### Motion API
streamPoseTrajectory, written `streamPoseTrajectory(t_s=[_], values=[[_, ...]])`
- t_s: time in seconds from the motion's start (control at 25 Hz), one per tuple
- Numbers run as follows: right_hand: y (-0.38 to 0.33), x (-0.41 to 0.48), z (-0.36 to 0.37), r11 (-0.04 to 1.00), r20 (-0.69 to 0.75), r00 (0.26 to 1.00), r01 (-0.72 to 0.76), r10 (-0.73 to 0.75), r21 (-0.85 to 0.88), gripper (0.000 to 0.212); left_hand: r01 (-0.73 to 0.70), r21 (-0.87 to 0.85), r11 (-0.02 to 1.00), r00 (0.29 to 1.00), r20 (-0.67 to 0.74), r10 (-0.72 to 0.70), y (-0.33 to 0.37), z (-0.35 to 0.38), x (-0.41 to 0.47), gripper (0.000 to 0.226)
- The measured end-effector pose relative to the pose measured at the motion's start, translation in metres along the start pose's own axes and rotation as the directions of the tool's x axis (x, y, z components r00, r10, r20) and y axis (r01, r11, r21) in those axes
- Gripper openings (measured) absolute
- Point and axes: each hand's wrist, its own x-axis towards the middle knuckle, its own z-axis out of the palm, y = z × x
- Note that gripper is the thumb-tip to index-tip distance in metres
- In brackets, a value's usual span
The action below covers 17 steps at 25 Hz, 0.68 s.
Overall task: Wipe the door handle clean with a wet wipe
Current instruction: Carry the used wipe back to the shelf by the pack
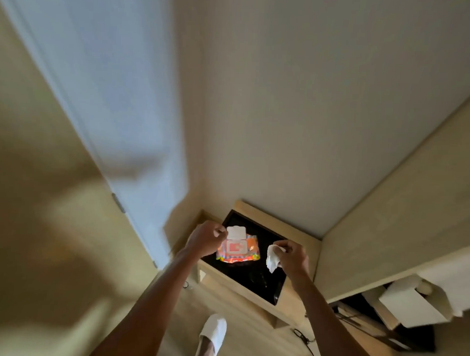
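The right hand (292, 255) pinches a crumpled white wet wipe (273, 257) between its fingertips, fingers curled in; the sheet hangs down from the grip, above the dark top of a small stand (299, 294). The left hand (203, 239) is loosely fisted at the raised white flip lid (236, 232) of the wipe pack (238, 251), thumb and forefinger brought together at the lid's left edge; whether they actually grip it I cannot tell. The orange, brightly printed pack lies flat on the black surface, between the two hands and nearer the left one, its opening uncovered.

The stand is light wood with a black inset top, pushed into a corner of pale walls. To its left a white door (103, 93) runs up along the wall, blurred, with a small metal plate (118, 203) on its edge. No handle shows on it from here. A foot in a white slipper (213, 334) stands on the wood floor below, and a dark cable (306, 342) trails beside it. A pale bench or shelf (387, 223) runs off right.
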Motion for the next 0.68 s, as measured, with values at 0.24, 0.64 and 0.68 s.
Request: streamPoseTrajectory(t_s=[0.24,0.64,0.68], values=[[0.025,0.044,0.000,0.987,-0.068,0.994,-0.093,0.085,-0.128,0.009,-0.030,0.105,0.994,0.997,0.069,0.023,-0.002,0.021,0.070,0.034],[0.042,0.082,-0.001,0.963,-0.050,0.979,-0.205,0.199,-0.174,0.015,-0.094,0.252,0.963,0.972,0.230,0.035,0.006,0.071,0.104,0.054],[0.040,0.083,-0.001,0.963,-0.030,0.981,-0.194,0.192,-0.190,0.017,-0.100,0.265,0.959,0.971,0.238,0.036,0.008,0.072,0.105,0.055]])
